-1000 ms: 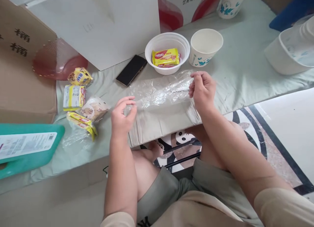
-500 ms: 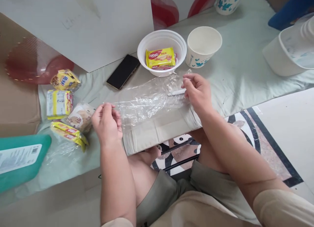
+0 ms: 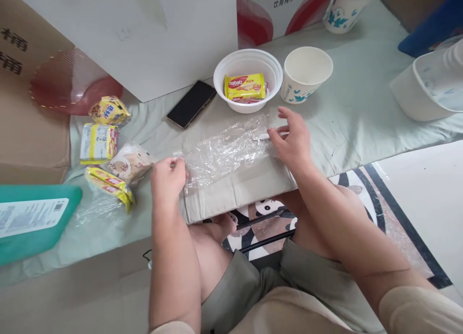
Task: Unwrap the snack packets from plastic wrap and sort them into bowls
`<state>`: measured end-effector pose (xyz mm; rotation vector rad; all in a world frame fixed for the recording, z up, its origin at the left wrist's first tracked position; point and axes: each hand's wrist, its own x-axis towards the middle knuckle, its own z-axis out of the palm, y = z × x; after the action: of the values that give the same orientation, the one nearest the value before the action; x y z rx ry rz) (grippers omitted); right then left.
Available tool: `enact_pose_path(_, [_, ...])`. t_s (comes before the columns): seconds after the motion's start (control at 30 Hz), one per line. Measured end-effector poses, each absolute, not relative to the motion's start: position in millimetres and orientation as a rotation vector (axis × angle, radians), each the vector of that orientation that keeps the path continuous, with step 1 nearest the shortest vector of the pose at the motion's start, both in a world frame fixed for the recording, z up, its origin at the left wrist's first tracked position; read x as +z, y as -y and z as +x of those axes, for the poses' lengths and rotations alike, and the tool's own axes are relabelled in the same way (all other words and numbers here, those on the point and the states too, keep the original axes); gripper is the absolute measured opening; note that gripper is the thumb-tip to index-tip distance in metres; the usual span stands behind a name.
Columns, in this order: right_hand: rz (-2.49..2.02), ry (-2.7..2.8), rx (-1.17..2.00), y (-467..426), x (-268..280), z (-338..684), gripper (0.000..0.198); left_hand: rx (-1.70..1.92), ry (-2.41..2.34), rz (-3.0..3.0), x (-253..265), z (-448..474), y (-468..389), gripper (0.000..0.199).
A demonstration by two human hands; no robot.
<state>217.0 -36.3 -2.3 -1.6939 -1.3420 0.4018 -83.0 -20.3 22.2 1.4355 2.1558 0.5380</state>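
Note:
My left hand (image 3: 169, 178) pinches the left end of a crinkled clear plastic wrapper (image 3: 224, 155), which lies stretched across the table edge in front of me. At its other end is my right hand (image 3: 293, 140), index finger raised. A slim white tool (image 3: 261, 136) sticks out to the left from between that hand's thumb and fingers; its kind is unclear. Just behind the wrapper stands a white bowl (image 3: 220, 83) with yellow Nabati snack packs (image 3: 245, 86) in it. Left of my left hand lies a round snack in a clear printed wrapper (image 3: 129, 164).
More yellow snack packs (image 3: 110, 185) lie at left, near a green container (image 3: 36, 247) and a red ribbed dish (image 3: 72, 90). A phone (image 3: 191, 104) rests beside the bowl. A paper cup (image 3: 306, 76) stands right of it, a white tub (image 3: 415, 95) farther right. Large boxes (image 3: 173, 40) stand behind.
My left hand has shifted slightly right, and the wrapper lies slacker and more bunched. My right index finger has lifted away from the thumb. The camera view has moved a little.

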Motion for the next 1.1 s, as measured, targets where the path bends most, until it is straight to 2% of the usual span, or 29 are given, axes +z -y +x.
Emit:
enact_pose_path(0.1, [-1.594, 1.384, 0.069, 45.4, 8.1, 211.0, 0.038, 0.563, -2.297, 1.55, 31.7, -81.5, 22.3, 0.022])
enact_pose_path(0.17, [-1.484, 1.425, -0.094, 55.4, 14.6, 200.1, 0.032, 0.765, -2.389, 1.632, 43.2, -75.2, 25.6, 0.025])
enact_pose_path(0.3, [-1.276, 1.694, -0.089, 68.0, 14.4, 175.5, 0.03, 1.193, -2.269, 1.777, 56.2, -57.9, 28.8, 0.015])
enact_pose_path(0.37, [-1.315, 1.719, -0.038, 64.7, 9.8, 174.5, 0.03, 1.117, -2.079, 1.856, 51.5, -52.2, 27.4, 0.014])
enact_pose_path(0.5, [-1.688, 1.474, 0.075, 45.7, 4.1, 197.1, 0.04, 0.584, -1.967, 1.828, 32.1, -56.7, 22.9, 0.039])
enact_pose_path(0.57, [-1.816, 1.424, 0.21, 38.3, 4.0, 208.4, 0.04, 0.425, -1.981, 1.784, 26.3, -63.7, 21.4, 0.04])
enact_pose_path(0.67, [-1.828, 1.385, 0.369, 36.3, 5.3, 214.6, 0.017, 0.412, -1.994, 1.766, 26.1, -72.0, 20.4, 0.016])
enact_pose_path(0.73, [-1.789, 1.335, 0.396, 38.6, 6.2, 213.7, 0.01, 0.434, -1.983, 1.775, 28.8, -74.5, 20.2, 0.006])
enact_pose_path(0.83, [-1.746, 1.321, 0.385, 40.4, 6.4, 211.5, 0.012, 0.476, -1.935, 1.804, 32.3, -76.7, 20.5, 0.005])
enact_pose_path(0.97, [-1.744, 1.492, 0.401, 36.8, 3.2, 211.1, 0.029, 0.561, -1.851, 1.766, 32.8, -82.3, 21.2, 0.008])
enact_pose_path(1.1, [-1.818, 1.616, 0.341, 32.7, 0.3, 211.8, 0.011, 0.606, -1.745, 1.658, 28.9, -89.4, 20.2, 0.02])
